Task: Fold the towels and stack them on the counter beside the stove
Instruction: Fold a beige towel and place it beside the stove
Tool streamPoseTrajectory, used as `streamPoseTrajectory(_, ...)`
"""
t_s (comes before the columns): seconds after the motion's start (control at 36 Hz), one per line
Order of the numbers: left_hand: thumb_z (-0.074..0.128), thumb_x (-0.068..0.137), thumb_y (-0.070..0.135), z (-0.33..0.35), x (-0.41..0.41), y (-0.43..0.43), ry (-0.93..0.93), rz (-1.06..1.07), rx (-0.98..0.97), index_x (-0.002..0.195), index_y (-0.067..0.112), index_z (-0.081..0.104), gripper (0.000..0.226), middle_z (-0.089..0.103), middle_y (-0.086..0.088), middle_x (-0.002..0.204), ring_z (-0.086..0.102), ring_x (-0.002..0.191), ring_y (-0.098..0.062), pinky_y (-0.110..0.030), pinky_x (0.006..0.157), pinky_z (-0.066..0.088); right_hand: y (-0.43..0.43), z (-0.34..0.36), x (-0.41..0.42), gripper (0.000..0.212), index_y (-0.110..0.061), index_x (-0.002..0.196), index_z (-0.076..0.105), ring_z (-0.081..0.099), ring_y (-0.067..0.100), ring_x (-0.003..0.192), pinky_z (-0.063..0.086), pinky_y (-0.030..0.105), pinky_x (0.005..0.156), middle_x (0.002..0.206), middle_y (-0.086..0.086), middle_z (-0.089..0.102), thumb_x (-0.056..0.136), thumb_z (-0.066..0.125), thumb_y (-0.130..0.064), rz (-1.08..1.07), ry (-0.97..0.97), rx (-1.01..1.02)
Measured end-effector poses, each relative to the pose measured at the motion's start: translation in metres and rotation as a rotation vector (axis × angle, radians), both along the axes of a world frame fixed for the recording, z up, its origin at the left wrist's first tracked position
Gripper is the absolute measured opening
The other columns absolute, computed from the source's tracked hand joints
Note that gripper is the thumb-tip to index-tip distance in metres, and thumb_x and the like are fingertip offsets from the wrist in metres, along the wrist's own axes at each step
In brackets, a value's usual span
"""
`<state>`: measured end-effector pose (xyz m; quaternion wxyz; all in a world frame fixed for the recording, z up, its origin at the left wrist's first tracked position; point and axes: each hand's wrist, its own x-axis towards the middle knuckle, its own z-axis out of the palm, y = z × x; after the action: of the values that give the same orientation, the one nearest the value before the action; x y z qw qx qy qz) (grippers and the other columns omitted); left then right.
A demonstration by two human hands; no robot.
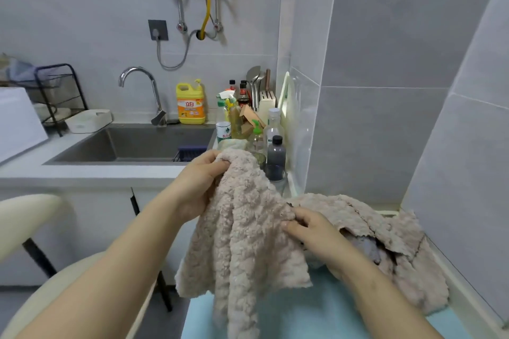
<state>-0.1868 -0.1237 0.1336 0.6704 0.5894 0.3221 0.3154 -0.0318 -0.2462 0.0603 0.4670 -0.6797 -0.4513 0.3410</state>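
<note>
Head view. A beige fleecy towel (242,231) is held raised, right of the sink (115,146) and nearer the camera. Its upper corner is gripped by the left hand (201,181), with the fingers curled round the cloth. A side edge is pinched by the right hand (311,228), lower and further right of the sink. The towel's lower part hangs over the light blue desk (297,316). A second towel (399,253) is seen crumpled on the desk, furthest right of the sink, just beside the held one. A yellow detergent bottle (191,104) is stood behind the sink.
</note>
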Motion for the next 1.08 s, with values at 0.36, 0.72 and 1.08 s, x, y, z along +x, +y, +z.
streamPoseTrajectory(0.36,0.039,0.088,-0.012,-0.029,-0.027,0.005,-0.103,0.326,0.108,0.075,0.017,0.049,0.033,0.051,-0.004,0.073,0.043,0.059,-0.016,-0.026,0.051,0.031,-0.011,0.021,0.001,0.018,-0.025,0.078,0.064,0.055,0.006,0.062,0.046,0.019,0.061,0.063,-0.012,0.062,0.088,0.060,-0.011,-0.365,0.099,0.429)
streamPoseTrajectory(0.72,0.048,0.088,0.003,-0.142,-0.021,-0.027,0.525,0.012,0.115,0.077,0.017,0.048,0.017,0.049,-0.003,0.066,0.043,0.056,-0.014,-0.022,0.048,0.033,-0.056,-0.068,0.002,0.014,-0.006,0.076,0.057,0.043,0.016,0.067,0.029,0.029,0.063,0.071,0.010,0.048,0.089,0.057,-0.012,-0.238,-0.017,-0.163)
streamPoseTrajectory(1.08,0.055,0.088,0.037,-0.176,-0.039,-0.049,0.903,-0.369,0.261,0.083,0.029,0.059,0.010,0.061,0.011,0.085,0.054,0.080,-0.008,-0.019,0.071,0.041,-0.075,-0.114,-0.014,0.019,-0.032,0.077,0.054,0.053,0.005,0.074,0.035,0.014,0.058,0.086,-0.009,0.057,0.087,0.050,-0.016,-0.063,-0.206,-0.534)
